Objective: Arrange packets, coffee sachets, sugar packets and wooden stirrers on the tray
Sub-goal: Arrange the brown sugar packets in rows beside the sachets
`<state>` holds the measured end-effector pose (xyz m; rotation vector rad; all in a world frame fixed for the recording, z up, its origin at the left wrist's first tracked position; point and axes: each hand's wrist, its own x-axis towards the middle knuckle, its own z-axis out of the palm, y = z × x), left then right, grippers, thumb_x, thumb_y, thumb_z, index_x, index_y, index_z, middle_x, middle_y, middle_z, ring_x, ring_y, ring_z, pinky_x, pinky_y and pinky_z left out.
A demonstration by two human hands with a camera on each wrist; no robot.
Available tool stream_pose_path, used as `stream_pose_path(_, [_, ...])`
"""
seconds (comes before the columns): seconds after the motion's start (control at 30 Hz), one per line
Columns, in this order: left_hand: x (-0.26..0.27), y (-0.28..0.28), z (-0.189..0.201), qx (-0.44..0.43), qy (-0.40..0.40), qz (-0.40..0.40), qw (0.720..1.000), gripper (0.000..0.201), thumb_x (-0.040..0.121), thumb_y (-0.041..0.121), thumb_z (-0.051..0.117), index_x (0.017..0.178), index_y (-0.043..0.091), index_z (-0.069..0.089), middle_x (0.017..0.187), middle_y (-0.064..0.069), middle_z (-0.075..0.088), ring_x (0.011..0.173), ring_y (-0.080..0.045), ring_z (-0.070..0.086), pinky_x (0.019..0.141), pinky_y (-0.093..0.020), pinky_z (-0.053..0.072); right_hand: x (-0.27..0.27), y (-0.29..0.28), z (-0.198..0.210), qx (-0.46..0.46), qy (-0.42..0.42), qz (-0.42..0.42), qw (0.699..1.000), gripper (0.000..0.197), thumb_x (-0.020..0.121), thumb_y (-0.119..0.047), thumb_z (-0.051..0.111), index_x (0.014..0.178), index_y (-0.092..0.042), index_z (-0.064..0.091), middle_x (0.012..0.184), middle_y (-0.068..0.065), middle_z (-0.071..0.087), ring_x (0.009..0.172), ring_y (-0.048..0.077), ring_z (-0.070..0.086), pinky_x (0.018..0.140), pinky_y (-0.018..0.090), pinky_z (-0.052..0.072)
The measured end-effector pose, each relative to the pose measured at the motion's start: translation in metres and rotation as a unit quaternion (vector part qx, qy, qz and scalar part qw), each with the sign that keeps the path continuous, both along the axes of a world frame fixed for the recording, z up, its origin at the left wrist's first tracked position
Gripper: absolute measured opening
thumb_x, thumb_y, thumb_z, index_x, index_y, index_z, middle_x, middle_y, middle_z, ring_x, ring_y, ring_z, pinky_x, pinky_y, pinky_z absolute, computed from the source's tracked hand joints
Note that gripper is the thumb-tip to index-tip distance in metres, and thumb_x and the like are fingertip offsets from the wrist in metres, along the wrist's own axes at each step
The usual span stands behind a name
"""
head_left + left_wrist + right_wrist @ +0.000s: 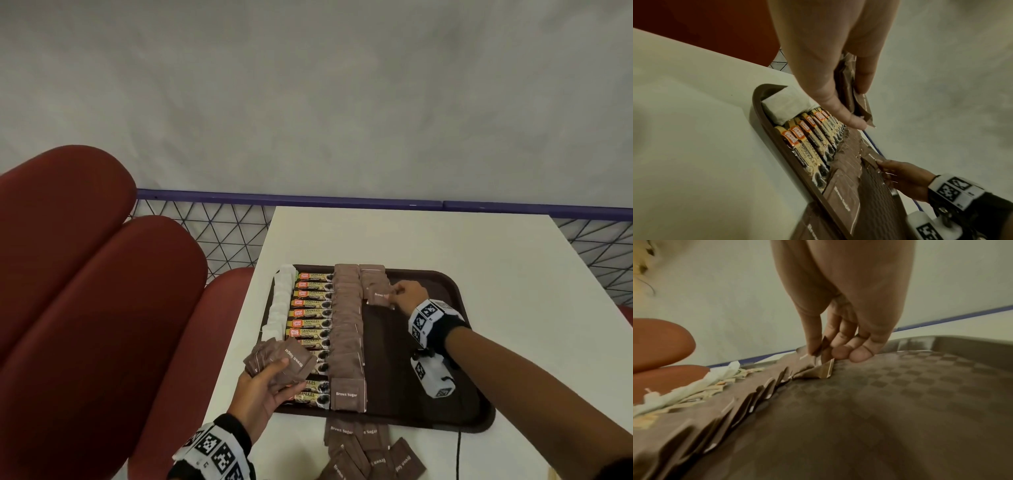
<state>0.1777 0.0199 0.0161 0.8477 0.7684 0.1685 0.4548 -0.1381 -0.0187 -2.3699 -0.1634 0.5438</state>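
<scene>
Tray (pixel 476 407) right half bare; right grip (pixel 409 294) pinches packet (pixel 378 296), left grip (pixel 263 390) holds stack (pixel 281 363).

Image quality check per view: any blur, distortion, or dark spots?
Head: evenly lit, wide-angle bend at edges, brown sugar packets readable. Left wrist: dim, greenish, left hand looms soft. Right wrist: right hand stretched, tray blurred and shadowed near the lens.

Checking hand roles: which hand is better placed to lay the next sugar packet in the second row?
Right. The right hand is already at that row, pinching a packet; the left hand holds the spare stack at the tray's near-left.
</scene>
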Motion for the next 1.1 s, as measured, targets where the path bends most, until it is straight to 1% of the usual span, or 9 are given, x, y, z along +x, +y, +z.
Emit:
stream_pose_path(0.13, [-0.002,0.005,-0.006,0.003,0.003,0.005,1.000,0.038,0.085,-0.003,0.056,0.121,0.011,0.056,0.111,-0.019,0.068,0.100,-0.036,0.065,0.069,-0.043,0.060,0.002,0.014,-0.005,-0.051,0.004,0.017,0.999,0.023,0.082,-0.017,0.067,0.099,-0.002,0.064,0.111,0.014,0.065,0.102,0.029,0.061,0.077,0.026,0.044])
stream_pose_path(0.3, [-0.004,0.011,-0.010,0.006,0.002,-0.001,1.000,0.044,0.085,-0.002,0.057,0.127,0.010,0.053,0.114,-0.019,0.067,0.101,-0.037,0.065,0.074,-0.046,0.059,0.005,0.018,-0.010,-0.102,-0.012,0.020,0.995,0.020,0.082,-0.022,0.062,0.099,-0.013,0.055,0.113,0.015,0.062,0.103,0.031,0.059,0.088,0.035,0.050])
stream_pose_path(0.37, [-0.005,0.013,-0.012,0.006,0.001,-0.003,1.000,0.046,0.084,-0.002,0.057,0.128,0.010,0.052,0.114,-0.019,0.067,0.103,-0.037,0.064,0.077,-0.047,0.058,0.006,0.018,-0.011,-0.117,-0.024,0.017,0.993,0.026,0.082,-0.026,0.063,0.102,-0.011,0.055,0.112,0.016,0.060,0.105,0.032,0.057,0.092,0.039,0.048])
stream_pose_path(0.47, [-0.005,0.014,-0.011,0.006,-0.001,-0.006,1.000,0.045,0.084,-0.001,0.058,0.127,0.010,0.053,0.114,-0.019,0.067,0.104,-0.037,0.064,0.074,-0.045,0.059,0.004,0.020,-0.013,-0.140,-0.082,0.034,0.986,0.031,0.084,-0.023,0.062,0.109,-0.007,0.053,0.118,0.015,0.057,0.114,0.031,0.048,0.096,0.041,0.043])
stream_pose_path(0.57, [-0.003,0.013,-0.010,0.015,0.003,-0.014,1.000,0.042,0.084,0.000,0.059,0.125,0.010,0.054,0.111,-0.018,0.068,0.102,-0.035,0.065,0.071,-0.042,0.059,0.001,0.020,-0.014,-0.130,-0.132,0.032,0.982,0.036,0.083,-0.021,0.064,0.113,-0.007,0.048,0.122,0.015,0.050,0.117,0.031,0.041,0.095,0.041,0.041])
stream_pose_path(0.7, [0.001,0.010,-0.006,0.044,0.011,-0.013,0.999,0.042,0.085,0.003,0.060,0.125,0.014,0.054,0.112,-0.016,0.068,0.103,-0.033,0.064,0.076,-0.040,0.056,-0.008,0.019,-0.007,-0.099,-0.182,0.033,0.978,0.044,0.083,-0.025,0.065,0.118,-0.007,0.046,0.123,0.014,0.047,0.116,0.030,0.040,0.093,0.039,0.040])
stream_pose_path(0.87, [0.007,0.003,0.002,0.053,0.009,-0.007,0.999,0.039,0.084,0.004,0.062,0.121,0.013,0.057,0.113,-0.015,0.067,0.105,-0.030,0.063,0.078,-0.037,0.053,-0.028,0.023,0.008,-0.008,-0.246,0.123,0.961,0.032,0.086,-0.024,0.060,0.112,-0.007,0.051,0.116,0.011,0.051,0.112,0.026,0.039,0.094,0.034,0.037])
stream_pose_path(1.03, [0.012,-0.004,0.005,0.055,-0.009,0.006,0.998,0.039,0.085,0.000,0.060,0.121,0.014,0.055,0.114,-0.014,0.065,0.102,-0.029,0.063,0.077,-0.037,0.055,-0.061,0.023,0.031,0.150,-0.136,0.253,0.946,0.026,0.089,-0.028,0.058,0.106,-0.009,0.054,0.105,0.002,0.053,0.103,0.017,0.049,0.089,0.030,0.044])
stream_pose_path(1.1, [0.013,-0.007,0.006,0.056,-0.015,0.008,0.998,0.037,0.086,-0.001,0.059,0.120,0.013,0.055,0.111,-0.013,0.066,0.098,-0.028,0.064,0.071,-0.034,0.057,-0.077,0.021,0.040,0.179,-0.051,0.295,0.937,0.028,0.089,-0.026,0.059,0.110,-0.007,0.053,0.102,0.002,0.054,0.091,0.012,0.053,0.078,0.016,0.044])
